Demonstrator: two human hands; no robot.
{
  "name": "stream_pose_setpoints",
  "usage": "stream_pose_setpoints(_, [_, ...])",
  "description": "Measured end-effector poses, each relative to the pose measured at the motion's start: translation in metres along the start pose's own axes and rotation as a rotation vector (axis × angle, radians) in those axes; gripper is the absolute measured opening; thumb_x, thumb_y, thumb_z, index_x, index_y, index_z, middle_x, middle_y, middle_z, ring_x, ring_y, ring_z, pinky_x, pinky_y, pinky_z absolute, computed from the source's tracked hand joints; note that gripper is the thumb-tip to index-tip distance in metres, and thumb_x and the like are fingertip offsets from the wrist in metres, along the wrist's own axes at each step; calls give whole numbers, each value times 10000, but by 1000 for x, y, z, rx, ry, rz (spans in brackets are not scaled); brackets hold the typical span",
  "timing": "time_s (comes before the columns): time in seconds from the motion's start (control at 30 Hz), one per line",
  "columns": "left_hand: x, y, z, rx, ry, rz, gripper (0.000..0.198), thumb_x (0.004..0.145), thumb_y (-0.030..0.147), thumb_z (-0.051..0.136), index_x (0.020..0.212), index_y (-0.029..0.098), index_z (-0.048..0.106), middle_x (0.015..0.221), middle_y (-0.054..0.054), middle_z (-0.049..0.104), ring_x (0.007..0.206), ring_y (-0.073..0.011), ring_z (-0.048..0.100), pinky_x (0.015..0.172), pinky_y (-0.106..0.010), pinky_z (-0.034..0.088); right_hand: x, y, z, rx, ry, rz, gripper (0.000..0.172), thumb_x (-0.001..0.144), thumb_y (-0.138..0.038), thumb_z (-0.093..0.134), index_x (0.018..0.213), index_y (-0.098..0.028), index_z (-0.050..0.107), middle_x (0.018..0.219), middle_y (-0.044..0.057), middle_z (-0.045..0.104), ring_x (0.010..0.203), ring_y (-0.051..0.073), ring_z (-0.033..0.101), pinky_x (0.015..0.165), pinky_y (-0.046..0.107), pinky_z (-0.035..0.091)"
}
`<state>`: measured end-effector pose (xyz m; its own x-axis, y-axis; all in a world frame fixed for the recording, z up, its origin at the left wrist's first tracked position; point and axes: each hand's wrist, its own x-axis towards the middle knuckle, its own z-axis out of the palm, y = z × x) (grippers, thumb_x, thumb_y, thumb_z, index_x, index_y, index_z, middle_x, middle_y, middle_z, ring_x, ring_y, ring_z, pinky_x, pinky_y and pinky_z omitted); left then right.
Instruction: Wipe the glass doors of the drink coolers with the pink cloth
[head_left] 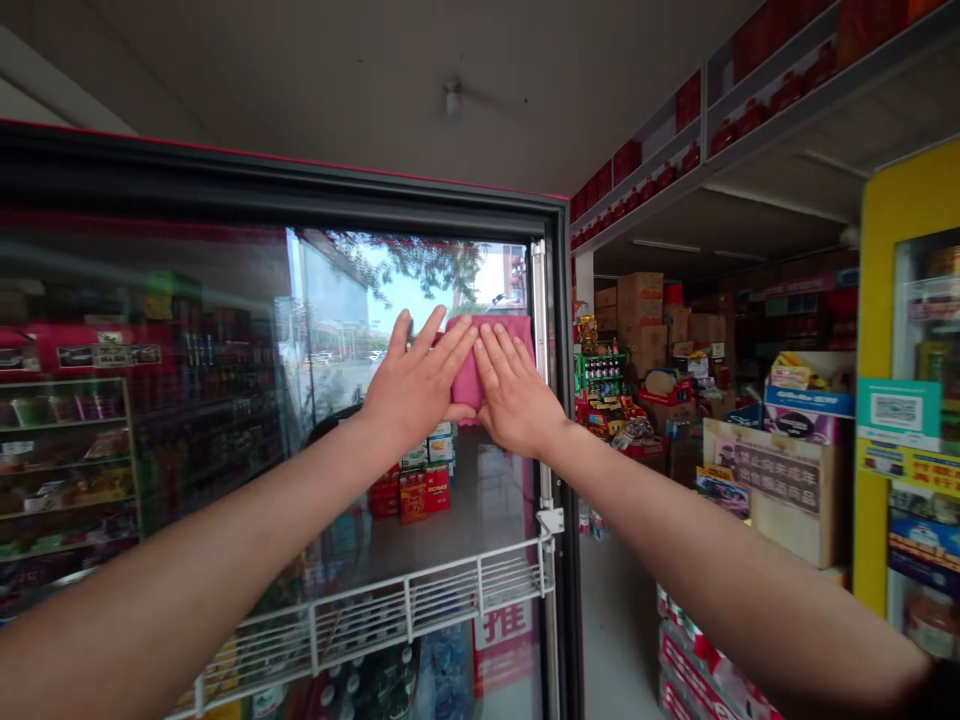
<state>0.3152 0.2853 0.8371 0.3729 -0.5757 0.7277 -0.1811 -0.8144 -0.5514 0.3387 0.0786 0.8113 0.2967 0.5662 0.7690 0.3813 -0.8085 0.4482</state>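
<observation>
Bare outstretched forearms [196, 565] reaching in from both lower corners, two in all. Left hand [416, 385] and right hand [517, 395] pressing forward side by side, both spread and flat, fingers fanned upward, thumbs nearly meeting, neither hand pinching. Under and between the hands, one soft rose-pink folded cloth [491, 335] lying against the glass, its top edge showing above the right fingers. Behind the cloth, one tall transparent glass pane [225, 320] set in a black-framed cooler door [300, 185], mirroring stocked shelves and a bright outdoor scene. Best approach, as a judgement: keeping both palms flat, spreading pressure evenly, and letting only the cloth, not bare skin, meet the glass, with the fingers staying clear of the narrow metal door edge [538, 330]. Lower down, one white wire rack [360, 622] crossing the door. Through the pane, at least three stacked red cartons [412, 497]. Off to the right, one yellow-framed display cooler [874, 380] and many overlapping brown cardboard boxes [641, 310], too crowded for an exact count.
</observation>
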Motion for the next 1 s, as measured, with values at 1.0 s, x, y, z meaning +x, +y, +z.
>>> stream_pose_setpoints(1.0, [-120,-177,-8,-36,142,-125,947,1066,705,447,1787,146,191,1886,-104,187,1773,-374,90,1430,-662,38,131,-135,21,-42,188,-59,1027,1076,-535,559,1795,-67,-6,1883,255,118,1761,465,101,1420,727,150])
